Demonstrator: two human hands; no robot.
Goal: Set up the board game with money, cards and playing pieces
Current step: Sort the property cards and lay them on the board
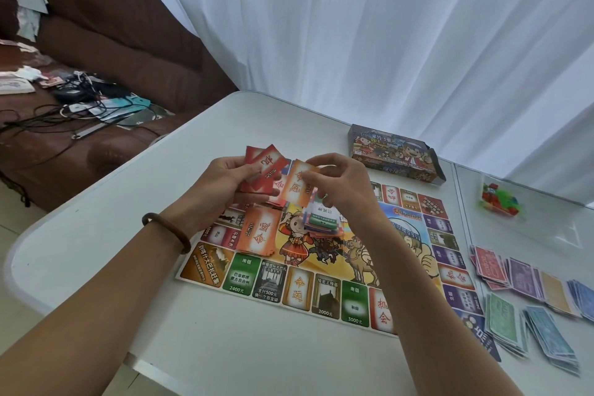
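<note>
Left grip [221, 183] is curled round a fan of red cards [263, 170], thumb on top; right grip [344, 183] pinches one orange card [300, 186] by its upper edge between thumb and fingertips, and the card's lower end overlaps the red fan. Both are clamped on their cards and are held just above the far left part of the board [321, 296]. The cards are thin glossy rectangles, each with a pale glowing centre and large characters printed on it.

On the board, below the left grip, lies a loose orange pile [258, 235] of the same cards; just under the right wrist sits a small mixed stack [321, 222] with white, green and purple edges, and whether the fingers touch it I cannot tell. The board is a flat printed sheet with cartoon figures in the middle and coloured squares round the rim; it lies on the white bench [96, 228].

To the right, paper money [522, 278] is sorted into fanned piles of red, purple, yellow, blue and green; beyond them a clear bag of playing pieces [498, 199] holds bright plastic bits; the printed cardboard box [395, 154] stands open at the far edge. A brown ring-shaped bracelet [167, 231] circles the left wrist.
</note>
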